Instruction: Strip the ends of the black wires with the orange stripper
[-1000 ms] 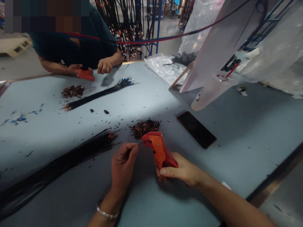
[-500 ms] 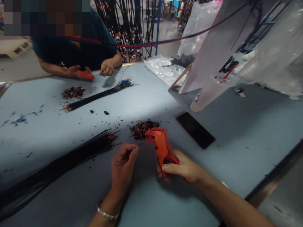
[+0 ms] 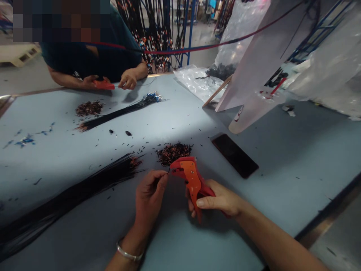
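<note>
"Watching remotely, what did you see?"
"Black wires lay bundled leftmost, presumably within easy reach; I saw the left hand, fingers turned rightward, pinching a thin wire just beside the red pliers, likely for alignment"
"And the right hand?"
"Wrapped around those red pliers, thumb uppermost, forearm slanting in from the right"

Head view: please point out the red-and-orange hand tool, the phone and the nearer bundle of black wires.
Red-and-orange hand tool [image 3: 192, 180]: head view, on its orange side plate.
Phone [image 3: 235, 155]: head view, middle of its dark screen.
Nearer bundle of black wires [image 3: 76, 195]: head view, partway along the strands.
</note>
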Demonstrator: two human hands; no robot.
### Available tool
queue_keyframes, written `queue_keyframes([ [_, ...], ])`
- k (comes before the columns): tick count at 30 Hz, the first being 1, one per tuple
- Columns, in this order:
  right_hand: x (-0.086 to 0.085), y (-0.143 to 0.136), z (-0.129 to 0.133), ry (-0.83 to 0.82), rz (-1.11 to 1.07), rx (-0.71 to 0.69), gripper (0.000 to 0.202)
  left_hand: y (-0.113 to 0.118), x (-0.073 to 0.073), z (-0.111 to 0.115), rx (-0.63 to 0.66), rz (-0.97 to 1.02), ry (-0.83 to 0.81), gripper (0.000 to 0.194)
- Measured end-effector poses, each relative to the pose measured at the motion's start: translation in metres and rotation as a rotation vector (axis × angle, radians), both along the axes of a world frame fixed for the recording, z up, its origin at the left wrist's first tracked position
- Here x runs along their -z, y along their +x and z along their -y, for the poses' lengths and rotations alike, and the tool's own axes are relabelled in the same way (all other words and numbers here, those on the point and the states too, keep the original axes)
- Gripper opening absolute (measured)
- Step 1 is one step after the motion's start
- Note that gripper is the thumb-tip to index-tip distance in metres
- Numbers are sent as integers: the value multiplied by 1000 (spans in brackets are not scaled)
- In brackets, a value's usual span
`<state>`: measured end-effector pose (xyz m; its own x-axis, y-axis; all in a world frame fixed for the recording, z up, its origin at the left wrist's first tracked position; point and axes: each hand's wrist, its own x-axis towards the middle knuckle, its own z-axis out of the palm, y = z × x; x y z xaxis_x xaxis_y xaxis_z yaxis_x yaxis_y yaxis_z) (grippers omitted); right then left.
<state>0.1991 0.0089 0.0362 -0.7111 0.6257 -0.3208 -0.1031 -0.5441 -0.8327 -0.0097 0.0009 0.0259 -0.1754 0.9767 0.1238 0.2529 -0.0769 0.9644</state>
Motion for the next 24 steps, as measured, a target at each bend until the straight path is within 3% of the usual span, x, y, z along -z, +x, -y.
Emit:
queue_keyframes([
  [24,-6,14,-8,138,140,-70,49,1,-1,-2,39,-248,183,10],
])
